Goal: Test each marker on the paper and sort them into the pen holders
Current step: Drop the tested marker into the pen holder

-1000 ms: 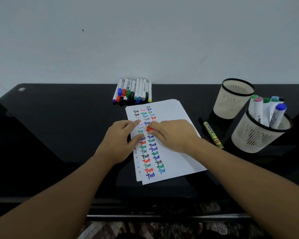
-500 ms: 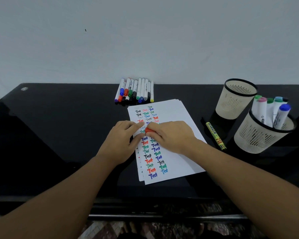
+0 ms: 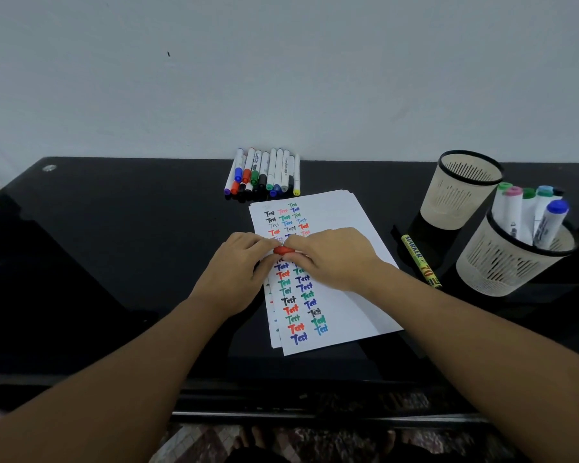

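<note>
A stack of white paper (image 3: 345, 295) covered in coloured "Test" words lies in the middle of the black table. Over it my left hand (image 3: 238, 272) and my right hand (image 3: 331, 259) meet, both pinching a red marker (image 3: 284, 250) of which only the red cap shows; my right hand hides the barrel. A row of several markers (image 3: 264, 173) lies by the wall. Two beige pen holders stand at the right: the far one (image 3: 458, 192) looks empty, the near one (image 3: 512, 262) holds several markers.
A yellow-green marker (image 3: 420, 260) lies on the table between the paper and the holders. The table's front edge (image 3: 281, 382) runs below my forearms. The wall rises right behind the row of markers.
My left hand has left the paper and closed its fingers on the red cap, meeting my right hand. The camera has drifted slightly.
</note>
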Demonstrator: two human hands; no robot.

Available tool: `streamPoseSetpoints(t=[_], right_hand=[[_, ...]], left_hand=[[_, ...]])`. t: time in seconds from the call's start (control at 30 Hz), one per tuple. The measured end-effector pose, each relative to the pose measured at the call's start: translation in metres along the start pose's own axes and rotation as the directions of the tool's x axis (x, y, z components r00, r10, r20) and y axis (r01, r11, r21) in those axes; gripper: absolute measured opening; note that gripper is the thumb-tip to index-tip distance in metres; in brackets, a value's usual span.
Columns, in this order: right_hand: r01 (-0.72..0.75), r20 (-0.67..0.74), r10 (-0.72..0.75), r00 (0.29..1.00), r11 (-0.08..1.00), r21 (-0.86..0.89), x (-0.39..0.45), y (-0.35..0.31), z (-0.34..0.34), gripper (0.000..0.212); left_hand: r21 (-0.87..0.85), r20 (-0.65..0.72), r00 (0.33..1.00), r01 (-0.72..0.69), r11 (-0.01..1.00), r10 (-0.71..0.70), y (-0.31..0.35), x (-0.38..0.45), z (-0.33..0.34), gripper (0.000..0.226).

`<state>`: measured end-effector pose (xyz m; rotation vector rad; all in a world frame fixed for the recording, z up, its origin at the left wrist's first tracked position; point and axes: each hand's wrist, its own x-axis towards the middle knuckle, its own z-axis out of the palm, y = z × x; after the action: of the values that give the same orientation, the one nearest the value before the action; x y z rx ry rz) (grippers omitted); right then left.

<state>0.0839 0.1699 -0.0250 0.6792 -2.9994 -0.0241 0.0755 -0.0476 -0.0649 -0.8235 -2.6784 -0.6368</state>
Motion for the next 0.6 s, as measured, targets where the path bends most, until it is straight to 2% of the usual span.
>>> streamPoseSetpoints(t=[0.1,0.27,0.33,0.4,0.47,0.5,0.6], right_hand=[[-0.049,-0.012,0.05,0.999,0.996,0.075,-0.002,0.002,-0.001,0.041],[-0.172,-0.028,0.208,0.978,0.871,0.459,-0.012,0.009,-0.014,0.032],[-0.202,-0.074,0.315,0.946,0.755,0.623,-0.017,0.011,-0.016,0.024],[-0.228,-0.045,0.427,0.903,0.566,0.792,-0.022,0.012,-0.015,0.029],[-0.241,0.047,0.446,0.894,0.39,0.889,-0.028,0.013,-0.009,0.034],[-0.234,0.066,0.427,0.902,0.354,0.906,-0.031,0.013,-0.006,0.039],[-0.214,0.007,0.424,0.906,0.442,0.871,-0.038,0.011,0.007,0.039]], left_hand=[[-0.031,-0.002,0.999,0.042,0.999,-0.042,0.0,0.001,0.0,0.034],[-0.024,-0.001,0.996,0.092,0.995,-0.092,-0.002,0.002,0.002,0.03],[-0.036,-0.003,0.994,0.113,0.993,-0.113,-0.001,0.003,0.002,0.032],[-0.037,0.015,0.993,0.118,0.992,-0.118,0.0,0.003,0.002,0.043],[-0.022,0.051,0.995,0.091,0.996,-0.089,0.001,0.003,0.0,0.053],[-0.015,0.065,0.996,0.068,0.998,-0.067,0.002,0.003,0.0,0.055],[0.003,0.095,0.995,0.021,1.0,-0.021,0.004,0.004,-0.003,0.056]])
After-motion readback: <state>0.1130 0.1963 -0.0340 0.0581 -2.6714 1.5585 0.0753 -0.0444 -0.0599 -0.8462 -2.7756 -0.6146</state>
